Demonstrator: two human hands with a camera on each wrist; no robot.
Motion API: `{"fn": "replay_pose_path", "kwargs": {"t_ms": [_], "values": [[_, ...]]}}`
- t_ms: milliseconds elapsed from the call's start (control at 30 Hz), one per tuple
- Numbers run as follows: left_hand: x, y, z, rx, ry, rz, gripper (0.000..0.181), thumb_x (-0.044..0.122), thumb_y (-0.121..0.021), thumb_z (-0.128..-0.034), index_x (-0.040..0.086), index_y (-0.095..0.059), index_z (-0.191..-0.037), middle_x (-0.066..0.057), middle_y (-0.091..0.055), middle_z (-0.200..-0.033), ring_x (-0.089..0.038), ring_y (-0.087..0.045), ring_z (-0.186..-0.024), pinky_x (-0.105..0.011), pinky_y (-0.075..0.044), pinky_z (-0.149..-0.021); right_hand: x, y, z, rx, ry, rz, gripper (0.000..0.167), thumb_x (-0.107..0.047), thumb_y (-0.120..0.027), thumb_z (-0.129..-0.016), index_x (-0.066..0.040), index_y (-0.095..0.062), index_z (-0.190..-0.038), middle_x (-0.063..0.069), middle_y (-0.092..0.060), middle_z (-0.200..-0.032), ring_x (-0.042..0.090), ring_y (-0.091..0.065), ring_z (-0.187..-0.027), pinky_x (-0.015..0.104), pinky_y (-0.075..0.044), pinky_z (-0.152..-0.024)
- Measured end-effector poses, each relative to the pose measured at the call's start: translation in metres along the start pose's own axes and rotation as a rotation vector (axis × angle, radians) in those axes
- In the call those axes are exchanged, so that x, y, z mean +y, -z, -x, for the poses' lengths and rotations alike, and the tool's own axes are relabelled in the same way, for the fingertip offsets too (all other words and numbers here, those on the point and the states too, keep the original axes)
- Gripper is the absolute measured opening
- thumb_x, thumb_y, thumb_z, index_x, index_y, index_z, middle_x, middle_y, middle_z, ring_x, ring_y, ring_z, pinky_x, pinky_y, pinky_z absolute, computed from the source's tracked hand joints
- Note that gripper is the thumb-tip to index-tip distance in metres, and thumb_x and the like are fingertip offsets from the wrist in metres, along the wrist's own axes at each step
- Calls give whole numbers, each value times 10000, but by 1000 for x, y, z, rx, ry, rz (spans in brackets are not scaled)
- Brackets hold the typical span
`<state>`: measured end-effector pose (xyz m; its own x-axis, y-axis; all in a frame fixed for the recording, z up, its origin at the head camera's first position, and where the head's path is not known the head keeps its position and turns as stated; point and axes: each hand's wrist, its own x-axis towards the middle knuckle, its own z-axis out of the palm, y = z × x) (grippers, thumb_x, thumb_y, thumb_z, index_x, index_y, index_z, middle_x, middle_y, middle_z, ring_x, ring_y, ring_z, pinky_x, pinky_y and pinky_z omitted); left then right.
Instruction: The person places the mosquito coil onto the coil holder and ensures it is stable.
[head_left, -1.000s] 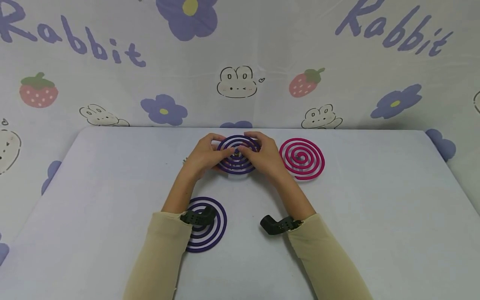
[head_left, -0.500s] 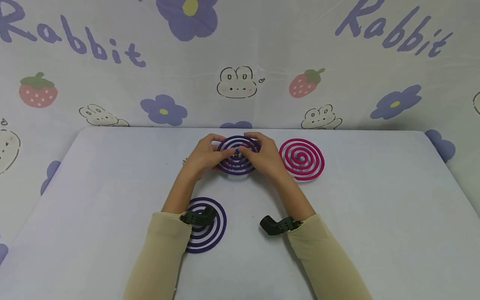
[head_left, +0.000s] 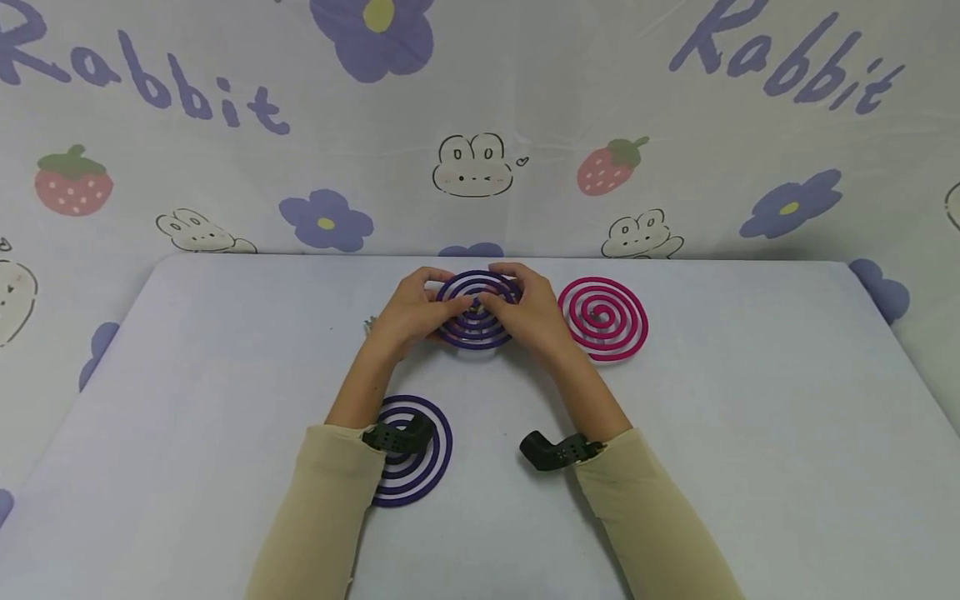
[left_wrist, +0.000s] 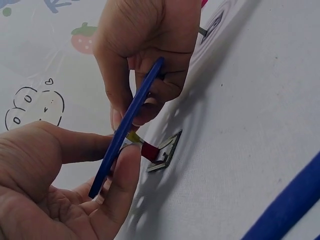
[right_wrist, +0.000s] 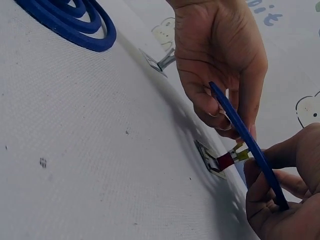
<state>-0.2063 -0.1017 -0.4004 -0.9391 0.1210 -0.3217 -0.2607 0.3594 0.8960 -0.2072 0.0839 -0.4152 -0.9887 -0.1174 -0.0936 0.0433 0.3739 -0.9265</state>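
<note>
A dark blue-purple mosquito coil (head_left: 474, 346) is held between both hands near the table's back edge. My left hand (head_left: 411, 310) pinches its left side and my right hand (head_left: 531, 308) its right side, thumbs meeting near the centre. Both wrist views show the coil (left_wrist: 107, 162) edge-on and tilted, above a small stand (right_wrist: 209, 159) with a flat square metal base and a red and yellow upright part. The upright reaches the coil's middle; fingers hide whether it is attached. A pink coil (head_left: 611, 357) stands right of my right hand.
Another dark purple coil (head_left: 448, 442) lies nearer the front, partly under the left forearm and wrist camera. A second metal stand (right_wrist: 155, 64) stands left of the left hand, mostly hidden in the head view. A patterned cloth (head_left: 517, 92) hangs behind the white table (head_left: 750, 417).
Both hands and the held coil keep almost the same place; the head view has shifted very slightly. Nothing has been let go or picked up.
</note>
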Motion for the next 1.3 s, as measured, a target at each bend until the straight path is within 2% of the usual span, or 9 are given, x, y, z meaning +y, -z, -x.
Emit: {"fn": "replay_pose_path", "kwargs": {"t_ms": [133,267,600,833,1100,1300], "values": [[1,-1,1,11,-7,-4,603,198,-726,-1004,39,-459,-1521,-283,-626,-1442,-343,-660,-1236,-447,-599,-1036,1,-2,-1,-9,4,-18,504,-158,-711,-1005,-84,-578,-1485,231,-636,-1421,362,-613,-1332,491,-471,-1216],[1,-1,0,19,-12,5,599,175,-727,-1000,26,-461,-1516,-297,-610,-1456,-361,-637,-1289,-492,-545,-1122,1,-3,-1,-17,8,-47,507,-144,-709,-1004,-64,-572,-1485,236,-638,-1422,362,-612,-1334,491,-467,-1218],[0,-1,0,42,-22,4,592,173,-744,-991,46,-496,-1513,-275,-633,-1432,-339,-651,-1265,-462,-534,-1128,2,-4,-2,-10,-43,-74,496,-175,-724,-991,-71,-598,-1459,223,-667,-1405,361,-662,-1287,488,-534,-1152],[1,-1,0,45,-27,3,590,171,-746,-989,51,-508,-1515,-261,-625,-1443,-331,-650,-1259,-452,-531,-1133,3,-2,-3,5,-78,-54,492,-227,-741,-978,-78,-626,-1433,183,-645,-1446,342,-636,-1314,480,-527,-1162],[1,-5,-3,53,-21,6,597,178,-755,-978,44,-511,-1506,-264,-617,-1457,-346,-638,-1295,-458,-516,-1152,0,0,-1,5,-77,-79,490,-165,-730,-989,-94,-607,-1458,222,-672,-1365,352,-668,-1239,486,-551,-1126],[0,-9,-3,54,-28,19,602,178,-752,-981,41,-501,-1511,-267,-614,-1460,-368,-636,-1319,-473,-513,-1167,0,1,-1,3,-82,-68,481,-167,-713,-1005,-105,-598,-1468,214,-656,-1370,350,-650,-1257,487,-539,-1145]]}}
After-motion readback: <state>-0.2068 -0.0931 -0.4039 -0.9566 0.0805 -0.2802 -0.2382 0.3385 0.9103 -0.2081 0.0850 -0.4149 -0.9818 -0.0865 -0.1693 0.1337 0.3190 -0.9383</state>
